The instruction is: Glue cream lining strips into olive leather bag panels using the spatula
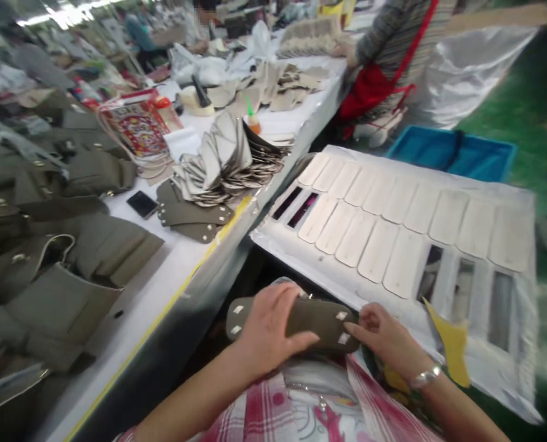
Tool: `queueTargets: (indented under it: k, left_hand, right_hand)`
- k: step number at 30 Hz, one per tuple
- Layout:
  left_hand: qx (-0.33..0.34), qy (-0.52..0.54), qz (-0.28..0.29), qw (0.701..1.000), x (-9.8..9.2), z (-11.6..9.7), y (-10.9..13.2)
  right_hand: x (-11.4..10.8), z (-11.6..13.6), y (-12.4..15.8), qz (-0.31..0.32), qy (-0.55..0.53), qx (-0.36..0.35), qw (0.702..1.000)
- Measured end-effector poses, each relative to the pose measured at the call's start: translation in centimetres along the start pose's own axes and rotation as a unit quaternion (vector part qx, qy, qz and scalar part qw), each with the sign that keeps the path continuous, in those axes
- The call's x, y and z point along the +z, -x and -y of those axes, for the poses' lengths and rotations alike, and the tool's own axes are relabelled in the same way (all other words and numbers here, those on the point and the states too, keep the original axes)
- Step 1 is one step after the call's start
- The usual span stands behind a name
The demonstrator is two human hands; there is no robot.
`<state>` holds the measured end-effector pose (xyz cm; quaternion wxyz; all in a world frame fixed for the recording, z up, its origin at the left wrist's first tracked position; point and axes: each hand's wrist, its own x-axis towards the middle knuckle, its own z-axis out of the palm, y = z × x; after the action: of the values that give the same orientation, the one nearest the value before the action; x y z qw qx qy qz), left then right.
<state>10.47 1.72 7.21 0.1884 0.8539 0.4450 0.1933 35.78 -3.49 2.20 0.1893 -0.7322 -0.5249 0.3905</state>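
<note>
An olive-green panel [310, 316] with rounded ends lies across my lap, with small white diamond-shaped patches near both ends. My left hand [268, 325] is laid over its left half, fingers bent over the far edge and thumb spread along the surface, holding it. At the panel's right end my right hand [384, 334] is closed, its fingertips drawn together beside the white patches. Whatever is pinched there is too small to make out. Behind the left fingers a bit of something light and shiny shows, mostly hidden.
Rows of pale rounded pieces [377, 248] cover a white board [526, 325] ahead right; a yellow scrap [455, 344] hangs at its near edge. On the left table are stacked panels [222, 156], a phone [142, 204] and olive bags [70, 307]. A person [393, 55] stands beyond, near a blue bin [480, 156].
</note>
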Motion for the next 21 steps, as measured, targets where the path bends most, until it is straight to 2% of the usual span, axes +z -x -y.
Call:
queueTargets:
  k: [2,3,5,8,10,12,14,21]
  left_hand:
    - [-0.184,0.012,-0.100,0.978,-3.1,2.9,3.2]
    - [-0.264,0.042,-0.108,0.957,-4.3,4.3,4.7]
    - [-0.350,0.142,-0.065,0.923,-5.5,6.6,7.1]
    - [-0.361,0.262,0.005,0.895,-5.3,8.4,8.2]
    - [-0.358,0.279,0.016,0.891,-4.8,8.6,7.9]
    - [-0.358,0.277,0.015,0.892,-4.4,8.6,7.4]
    - [-0.358,0.274,0.015,0.892,-4.2,8.7,7.2]
    - [-0.338,0.275,0.030,0.900,-4.0,10.1,7.4]
  right_hand:
    - [-0.5,1.1,0.1,-0.038,0.027,-0.031,0.998]
    - [-0.4,2.2,0.3,-0.065,0.052,-0.064,0.994]
    - [0.9,5.4,0.8,-0.094,0.119,-0.167,0.974]
    - [5.2,10.9,1.0,-0.016,0.181,-0.352,0.918]
    - [8.4,13.5,0.4,0.041,0.191,-0.417,0.888]
    - [10.6,14.9,-0.2,0.064,0.204,-0.436,0.874]
    - [11.7,15.2,-0.7,0.068,0.220,-0.434,0.871]
    - [11.6,15.2,-0.8,0.070,0.227,-0.415,0.878]
